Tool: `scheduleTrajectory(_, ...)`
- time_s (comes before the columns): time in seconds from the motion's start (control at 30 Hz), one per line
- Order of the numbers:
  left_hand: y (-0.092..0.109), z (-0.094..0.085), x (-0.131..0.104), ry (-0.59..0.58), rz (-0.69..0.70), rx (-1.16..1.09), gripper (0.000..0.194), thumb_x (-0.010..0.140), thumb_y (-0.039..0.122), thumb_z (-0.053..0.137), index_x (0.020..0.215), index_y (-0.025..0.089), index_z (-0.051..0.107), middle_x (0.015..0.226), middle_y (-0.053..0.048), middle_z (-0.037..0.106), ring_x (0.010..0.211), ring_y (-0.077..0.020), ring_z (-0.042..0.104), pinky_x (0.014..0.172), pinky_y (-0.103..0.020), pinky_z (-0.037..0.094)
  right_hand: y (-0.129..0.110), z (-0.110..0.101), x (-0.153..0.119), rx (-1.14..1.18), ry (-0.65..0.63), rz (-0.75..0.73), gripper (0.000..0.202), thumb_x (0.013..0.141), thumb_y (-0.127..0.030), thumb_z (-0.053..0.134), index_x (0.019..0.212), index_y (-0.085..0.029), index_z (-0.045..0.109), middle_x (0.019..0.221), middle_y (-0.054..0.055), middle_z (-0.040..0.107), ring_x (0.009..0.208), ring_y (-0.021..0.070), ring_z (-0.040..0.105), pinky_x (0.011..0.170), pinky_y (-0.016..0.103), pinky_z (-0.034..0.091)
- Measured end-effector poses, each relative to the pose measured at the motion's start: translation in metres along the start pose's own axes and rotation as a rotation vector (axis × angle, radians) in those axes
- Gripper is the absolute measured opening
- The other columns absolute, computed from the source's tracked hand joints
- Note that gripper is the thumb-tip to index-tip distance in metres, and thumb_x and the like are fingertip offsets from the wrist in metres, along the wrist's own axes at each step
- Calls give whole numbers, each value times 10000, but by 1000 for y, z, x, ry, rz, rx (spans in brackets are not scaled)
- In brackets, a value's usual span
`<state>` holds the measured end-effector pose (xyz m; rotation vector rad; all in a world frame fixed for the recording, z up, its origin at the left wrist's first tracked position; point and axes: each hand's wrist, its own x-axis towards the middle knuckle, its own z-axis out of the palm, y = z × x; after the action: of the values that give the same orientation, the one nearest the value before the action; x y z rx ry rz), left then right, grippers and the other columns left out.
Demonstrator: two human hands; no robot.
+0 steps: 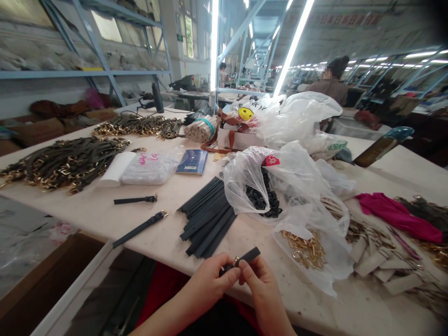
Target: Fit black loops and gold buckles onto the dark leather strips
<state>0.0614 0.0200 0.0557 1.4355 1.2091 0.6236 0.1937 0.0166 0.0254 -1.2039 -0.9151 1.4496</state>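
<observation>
At the bottom centre of the frame, my left hand (212,280) and right hand (261,282) both pinch one dark strap (247,257), a small gold buckle (236,261) between the fingertips, held just above the counter (105,212) edge for close work. Directly beyond, a stack of dark strips (206,217) lies within reach. Left of it rest two buckled straps (140,228). To the right, plastic bags hold black loops (262,198) and gold buckles (306,249). Upper left, finished straps (66,161) are heaped.

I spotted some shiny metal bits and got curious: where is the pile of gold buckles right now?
In the head view the gold buckles lie inside a clear plastic bag on the table, right of the person's hands and below the black pieces in the same bag.
</observation>
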Motion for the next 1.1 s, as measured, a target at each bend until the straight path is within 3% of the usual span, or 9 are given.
scheduleTrajectory(0.1,-4,0,2,-14,-51,-69,292,809,413,460,705,151,537,558,61,440,425,-62,385,404,-171,299,6,-4,-1,4,-37,19,314,739,-472,580,638,-175,554,523,-46,490,530,100,436,538,222,389)
scheduleTrajectory(0.2,-8,0,3,-25,-75,-132,271,784,408,481,693,154,505,587,47,498,422,-57,383,396,-170,293,10,-7,0,77,-53,80,303,769,-468,546,682,-177,545,561,-39,511,553,107,453,560,234,404)
scheduleTrajectory(0.33,-16,0,4,-39,-104,-201,278,754,424,518,701,152,494,649,22,573,413,-49,382,391,-172,281,4,-6,0,32,-77,87,310,732,-473,587,674,-169,561,545,-36,530,537,108,463,554,237,404)
scheduleTrajectory(0.5,-18,0,3,-1,-147,-239,302,695,439,576,652,156,479,582,40,543,400,-47,375,383,-175,266,-9,-1,-4,90,-156,129,226,617,-333,725,752,-183,625,660,-23,614,589,111,504,567,219,411)
scheduleTrajectory(0.67,-11,-2,2,24,-175,-253,334,635,461,600,611,169,439,502,61,490,381,-47,357,368,-175,237,-6,1,-10,256,-250,239,248,688,-258,680,919,-201,609,862,15,653,789,170,589,692,277,457)
scheduleTrajectory(0.77,-12,-3,-1,16,-162,-266,327,626,454,605,637,171,442,491,67,480,395,-53,357,377,-177,242,-6,2,-13,317,-286,265,264,700,-246,673,948,-192,598,878,30,654,775,178,605,695,309,474)
scheduleTrajectory(0.93,-16,-4,-4,-31,-118,-276,312,698,449,581,711,156,472,596,21,564,447,-62,394,407,-184,271,-10,5,-16,367,-240,310,284,640,-251,718,888,-169,607,787,17,653,621,137,595,601,275,481)
scheduleTrajectory(1.1,-17,-2,-4,-44,-97,-295,338,739,483,542,732,151,479,651,14,568,462,-56,402,410,-177,289,-9,4,-17,428,-193,322,205,670,-214,684,853,-178,598,740,-9,639,592,109,577,588,240,471)
